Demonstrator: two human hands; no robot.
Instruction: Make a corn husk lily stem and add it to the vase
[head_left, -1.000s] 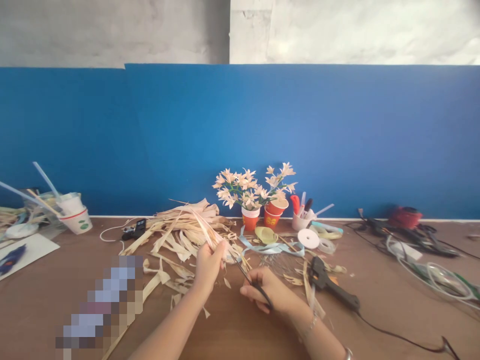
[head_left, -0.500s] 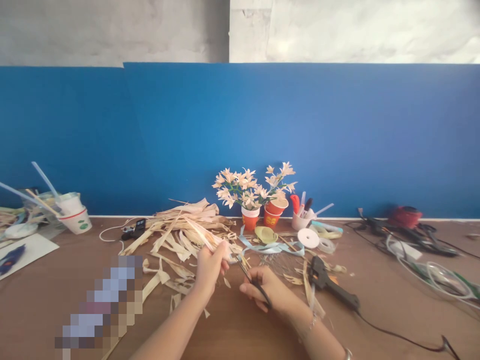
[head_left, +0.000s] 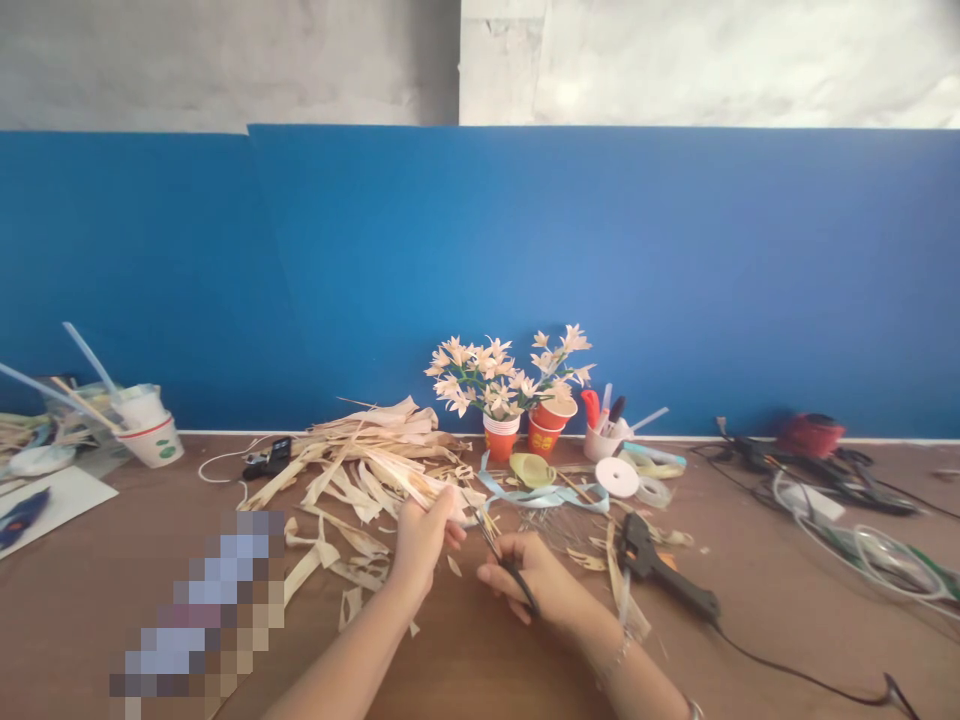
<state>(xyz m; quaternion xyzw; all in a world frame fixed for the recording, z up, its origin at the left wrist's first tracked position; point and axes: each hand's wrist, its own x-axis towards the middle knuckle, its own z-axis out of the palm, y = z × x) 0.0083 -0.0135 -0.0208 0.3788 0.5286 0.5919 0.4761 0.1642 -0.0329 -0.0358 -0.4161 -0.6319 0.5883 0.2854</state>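
Observation:
Between the thumb and fingers of my left hand (head_left: 426,535) is a pale dried husk strip (head_left: 409,475), pointing up and to the left. My right hand (head_left: 525,575) grips a pair of scissors (head_left: 517,577) by the dark handles. The scissors' blades point up and left, close to the husk end at my left fingertips; whether they touch it I cannot tell. Behind my left hand spreads a heap of dried husk strips (head_left: 367,440), with loose scraps lying around it.
Behind my hands stand red paper cups (head_left: 500,440) with pale husk flowers (head_left: 487,370). A black glue gun (head_left: 664,570) lies to the right, its cord trailing. Blue ribbon (head_left: 555,493) and a white spool (head_left: 616,477) sit midway. Cables (head_left: 885,550) lie far right; a white cup (head_left: 155,440) stands left.
Both hands have shifted only slightly. The husk strip now lies a little lower in my left hand, and the scissors have moved slightly left.

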